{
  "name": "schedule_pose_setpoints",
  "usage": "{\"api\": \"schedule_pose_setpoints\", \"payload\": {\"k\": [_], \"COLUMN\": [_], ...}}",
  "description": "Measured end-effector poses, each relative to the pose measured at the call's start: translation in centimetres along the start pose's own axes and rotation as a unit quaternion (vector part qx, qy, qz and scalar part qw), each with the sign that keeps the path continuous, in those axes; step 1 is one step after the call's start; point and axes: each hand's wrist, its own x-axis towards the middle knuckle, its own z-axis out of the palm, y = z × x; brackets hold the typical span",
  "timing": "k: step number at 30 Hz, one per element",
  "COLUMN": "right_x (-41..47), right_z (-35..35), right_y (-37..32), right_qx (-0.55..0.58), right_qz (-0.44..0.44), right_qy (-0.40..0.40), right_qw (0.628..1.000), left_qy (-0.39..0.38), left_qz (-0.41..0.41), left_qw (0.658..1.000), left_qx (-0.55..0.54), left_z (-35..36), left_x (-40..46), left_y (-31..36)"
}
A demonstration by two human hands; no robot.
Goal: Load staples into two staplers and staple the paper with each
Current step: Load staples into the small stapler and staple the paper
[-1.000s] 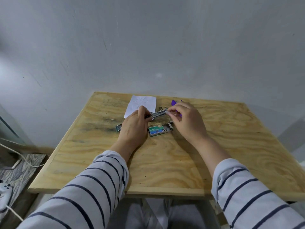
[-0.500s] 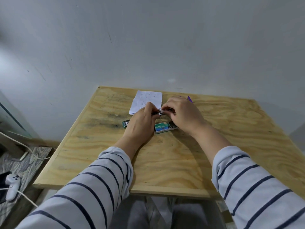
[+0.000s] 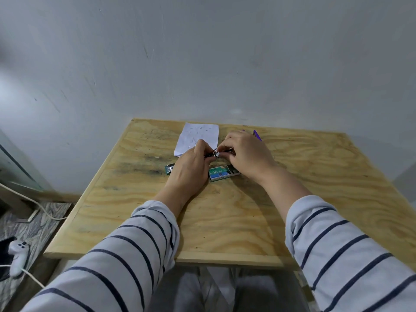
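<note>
One small metal stapler (image 3: 212,153) was held above the far middle of the table, pinched between both hands; only a short silver and dark stretch of it showed between the fingertips, and whether it stood open could not be told. The left hand (image 3: 189,170) was closed on its near-left end, thumb and forefinger pressed together over the metal. The right hand (image 3: 245,154) was closed on the other end, fingers curled down over it. One purple object (image 3: 257,135), possibly the second stapler, showed only as a thin sliver behind the right hand, so its identity could not be confirmed.

One green and blue staple box (image 3: 219,173) marked "No 10-1M" lay flat on the table directly below the hands, its right end hidden under the right wrist. One small green and silver item (image 3: 170,169) lay just left of the left hand, partly covered by it. One sheet of white paper (image 3: 198,138) lay flat beyond the hands, near the far edge, its near corner hidden by the left fingers.

All rested on one pale plywood table (image 3: 225,221) set against a grey wall. Two striped sleeves (image 3: 126,255) were counted. On the floor at left lay one white controller (image 3: 18,255) on a cable.
</note>
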Motion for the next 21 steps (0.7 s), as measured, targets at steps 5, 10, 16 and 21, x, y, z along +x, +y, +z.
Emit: {"api": "schedule_pose_setpoints", "payload": {"k": [5, 10, 16, 21], "right_x": [-0.01, -0.03, -0.31, -0.71], "right_z": [0.25, 0.36, 0.38, 0.69], "right_y": [0.19, 0.45, 0.64, 0.9], "right_qx": [0.025, 0.051, 0.063, -0.004], "right_qz": [0.009, 0.009, 0.001, -0.028], "right_qy": [-0.002, -0.007, 0.0, 0.008], "right_qw": [1.0, 0.999, 0.998, 1.0], "left_qy": [0.003, 0.002, 0.0, -0.004], "left_qz": [0.003, -0.001, -0.007, -0.009], "left_qw": [1.0, 1.0, 1.0, 1.0], "left_qx": [0.004, 0.001, 0.001, 0.006], "left_z": [0.02, 0.07, -0.03, -0.12], "left_x": [0.0, -0.02, -0.06, -0.08], "left_y": [0.1, 0.09, 0.05, 0.29]}}
